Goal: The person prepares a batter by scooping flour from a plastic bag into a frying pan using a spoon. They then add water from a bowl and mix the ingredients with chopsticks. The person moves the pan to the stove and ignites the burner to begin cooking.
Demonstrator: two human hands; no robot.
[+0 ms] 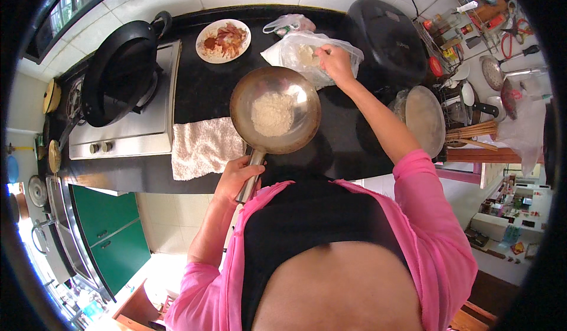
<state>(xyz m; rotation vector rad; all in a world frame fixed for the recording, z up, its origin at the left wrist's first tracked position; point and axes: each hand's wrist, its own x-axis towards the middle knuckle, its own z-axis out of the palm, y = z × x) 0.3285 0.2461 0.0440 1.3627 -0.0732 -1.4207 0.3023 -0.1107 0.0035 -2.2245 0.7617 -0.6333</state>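
My left hand (pixel 237 180) grips the tubular metal handle of a round metal wok-shaped pan (pixel 242 123), held level above the counter's front part. A heap of pale, flour-like powder (pixel 272 114) lies in its bowl. Beyond the pan, my right hand (pixel 335 63) reaches over an opened clear plastic bag (pixel 350 56). Its fingers are closed on a small scoop (pixel 316 60), largely hidden by the fingers and bag. Pale powder (pixel 305 54) shows at the scoop's end, inside the bag's mouth.
A white plate (pixel 201 52) holds sliced meat and reddish-brown seasoning. Left stands a gas hob (pixel 133 138) with a large black wok (pixel 110 74) tilted on it. A towel (pixel 206 147) lies beside the hob. A black appliance (pixel 385 43) and a lidded bowl (pixel 425 120) stand right.
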